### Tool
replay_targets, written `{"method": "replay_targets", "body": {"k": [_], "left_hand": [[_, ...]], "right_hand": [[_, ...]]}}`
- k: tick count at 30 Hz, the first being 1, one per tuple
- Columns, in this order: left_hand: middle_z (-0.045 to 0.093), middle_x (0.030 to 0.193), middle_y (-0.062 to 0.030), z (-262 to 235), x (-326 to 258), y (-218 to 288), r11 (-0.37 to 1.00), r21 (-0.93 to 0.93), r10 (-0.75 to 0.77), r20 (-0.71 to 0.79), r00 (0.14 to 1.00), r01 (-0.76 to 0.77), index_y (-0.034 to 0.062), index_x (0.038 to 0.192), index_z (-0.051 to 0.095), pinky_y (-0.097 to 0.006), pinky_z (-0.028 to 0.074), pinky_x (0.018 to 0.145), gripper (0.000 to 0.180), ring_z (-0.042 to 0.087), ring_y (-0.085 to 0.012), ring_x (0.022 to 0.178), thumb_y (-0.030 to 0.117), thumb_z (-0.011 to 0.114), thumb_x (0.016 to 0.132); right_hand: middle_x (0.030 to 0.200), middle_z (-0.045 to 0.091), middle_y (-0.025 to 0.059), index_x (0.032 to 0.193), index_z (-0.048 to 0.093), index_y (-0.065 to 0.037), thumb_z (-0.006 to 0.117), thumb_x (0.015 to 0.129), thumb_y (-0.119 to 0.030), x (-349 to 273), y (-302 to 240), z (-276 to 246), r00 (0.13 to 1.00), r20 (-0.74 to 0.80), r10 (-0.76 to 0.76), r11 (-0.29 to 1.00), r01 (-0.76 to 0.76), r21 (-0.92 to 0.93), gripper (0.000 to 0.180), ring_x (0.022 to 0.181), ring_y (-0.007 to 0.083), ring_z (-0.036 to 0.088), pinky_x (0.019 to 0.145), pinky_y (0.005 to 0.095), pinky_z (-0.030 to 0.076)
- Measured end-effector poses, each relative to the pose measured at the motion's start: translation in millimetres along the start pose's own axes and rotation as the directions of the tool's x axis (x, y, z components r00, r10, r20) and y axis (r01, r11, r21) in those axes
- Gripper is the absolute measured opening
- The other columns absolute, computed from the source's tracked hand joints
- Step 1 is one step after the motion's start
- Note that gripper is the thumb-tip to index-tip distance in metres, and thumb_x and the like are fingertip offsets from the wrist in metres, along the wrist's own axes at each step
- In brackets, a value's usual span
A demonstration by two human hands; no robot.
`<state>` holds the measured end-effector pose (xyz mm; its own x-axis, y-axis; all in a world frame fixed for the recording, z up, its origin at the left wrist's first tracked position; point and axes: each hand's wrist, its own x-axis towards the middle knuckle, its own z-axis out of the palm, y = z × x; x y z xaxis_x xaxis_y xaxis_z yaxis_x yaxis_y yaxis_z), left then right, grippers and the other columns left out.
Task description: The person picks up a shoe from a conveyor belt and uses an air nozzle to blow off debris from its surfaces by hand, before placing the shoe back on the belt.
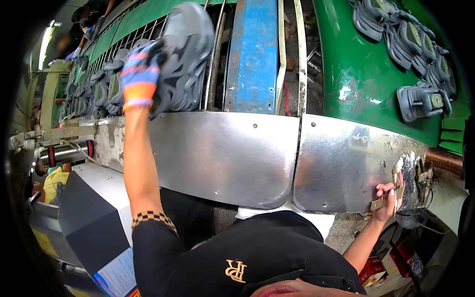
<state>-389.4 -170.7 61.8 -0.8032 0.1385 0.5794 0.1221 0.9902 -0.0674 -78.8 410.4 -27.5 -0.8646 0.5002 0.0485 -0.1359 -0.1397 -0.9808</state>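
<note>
My left hand (140, 79), in a blue and orange striped glove, is closed at the edge of a grey shoe sole (187, 59), which is partly blurred by motion. The sole is above the wire-grid conveyor (157, 24), beside more grey soles (101, 89). Low on the right, my bare right hand (387, 200) is over the steel plate's outer end. Its fingers close round a thin, brownish tool with a slim upright stick and a flat strip; its exact kind cannot be made out.
Steel plates (222, 153) form the near edge. A blue beam (255, 54) separates the grid from a green belt (356, 74), which carries several grey soles (410, 44) at the far right. A steel flask (67, 153) and a dark-and-white box (94, 218) stand left. Another person's arm (91, 29) shows far left.
</note>
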Motion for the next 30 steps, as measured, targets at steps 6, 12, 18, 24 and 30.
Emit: {"method": "replay_targets", "body": {"k": [6,12,18,24,30], "left_hand": [[0.068,0.107,-0.009,-150.9,-54.9,-76.1,0.911,-0.296,-0.368,-0.267,0.89,0.288,0.0015,0.111,0.067,-0.03,0.045,0.088,0.025,0.061,-0.017,0.097,0.015,0.059,0.092],[0.065,0.111,-0.0187,-195.5,-106.6,-232.5,0.885,0.288,-0.405,0.092,0.91,0.364,0.0055,0.114,0.065,-0.04,0.046,0.088,0.037,0.06,-0.0367,0.104,0.031,0.057,0.088],[0.061,0.118,-0.0203,-55.9,-116.5,-332.2,0.803,0.583,-0.321,0.597,0.735,-0.123,0.0058,0.111,0.065,-0.044,0.045,0.095,0.047,0.056,-0.0363,0.111,0.04,0.063,0.079],[0.055,0.13,-0.0157,64.6,32.7,-225.0,0.826,-0.489,-0.108,0.35,0.93,0.28,0.0051,0.141,0.04,-0.033,0.044,0.096,0.073,0.055,-0.0236,0.117,0.035,0.07,0.082],[0.064,0.11,-0.0152,128.2,48.0,-123.9,0.927,-0.035,-0.329,0.397,0.857,0.372,0.0015,0.124,0.053,-0.038,0.048,0.087,0.051,0.062,-0.0265,0.098,0.027,0.063,0.082]], "right_hand": [[0.083,0.054,0.0056,0.141,0.027,0.008,0.05,0.092,-0.015,0.3,0.6,-2.0,0.999,0.036,-0.014,1.0,0.014,-0.007,0.059,0.067,0.0144,0.052,0.076,0.0339,0.048],[0.084,0.054,0.0055,0.14,0.028,0.009,0.049,0.091,-0.013,-3.9,0.2,0.5,0.998,0.035,-0.045,0.999,0.045,-0.01,0.057,0.069,0.015,0.053,0.076,0.0368,0.048],[0.081,0.057,0.0048,0.139,0.033,0.006,0.058,0.087,-0.015,-7.8,4.2,0.1,0.999,-0.05,-0.006,1.0,0.007,0.022,0.061,0.067,0.0156,0.057,0.072,0.0295,0.05],[0.08,0.057,0.0078,0.134,0.036,0.01,0.058,0.085,-0.016,4.6,-0.5,3.6,1.0,-0.009,-0.013,0.999,0.013,0.041,0.06,0.067,0.0163,0.057,0.074,0.0338,0.051],[0.08,0.058,0.0086,0.135,0.034,0.011,0.059,0.084,-0.017,-0.5,-2.4,-1.8,1.0,-0.029,-0.002,0.997,0.005,0.082,0.063,0.064,0.0161,0.057,0.073,0.0353,0.053]]}}
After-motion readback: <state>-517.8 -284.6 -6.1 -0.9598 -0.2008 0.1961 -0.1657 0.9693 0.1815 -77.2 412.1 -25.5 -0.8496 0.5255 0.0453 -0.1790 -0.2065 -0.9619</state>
